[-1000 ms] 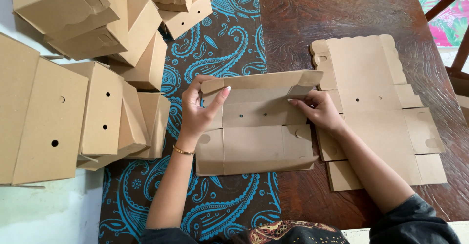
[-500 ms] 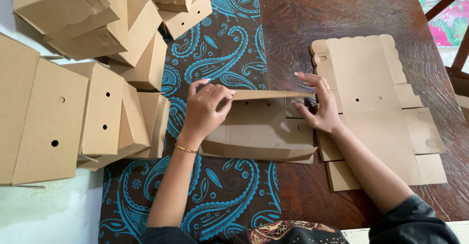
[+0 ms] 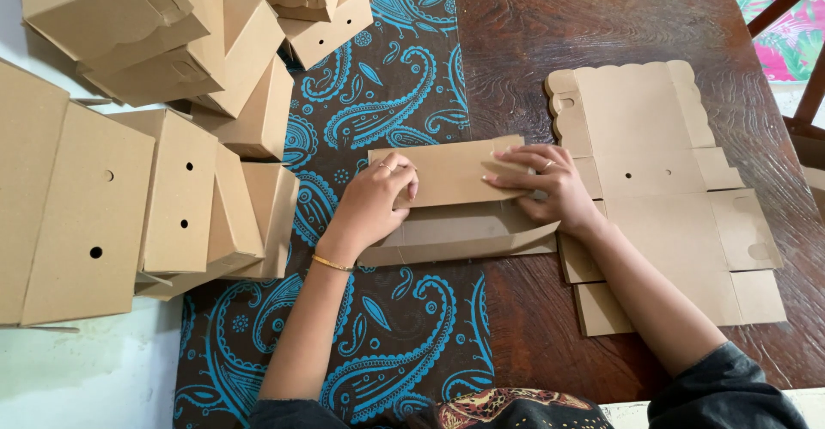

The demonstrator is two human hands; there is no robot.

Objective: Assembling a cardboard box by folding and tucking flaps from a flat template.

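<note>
I am pressing the cardboard flap [image 3: 447, 174] flat with both hands, left hand [image 3: 374, 206] and right hand [image 3: 550, 187], fingers spread; uneven pressure risks creasing it crooked.

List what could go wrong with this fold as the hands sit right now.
1. Both hands, left hand and right hand, press the folded panel of the cardboard blank near its ends; the unpressed middle might spring back or crease crooked.
2. The blank lies half on the patterned cloth, half on the wooden table; that uneven footing could skew the fold.
3. The right forearm lies across the stack of flat blanks and may nudge it.
</note>
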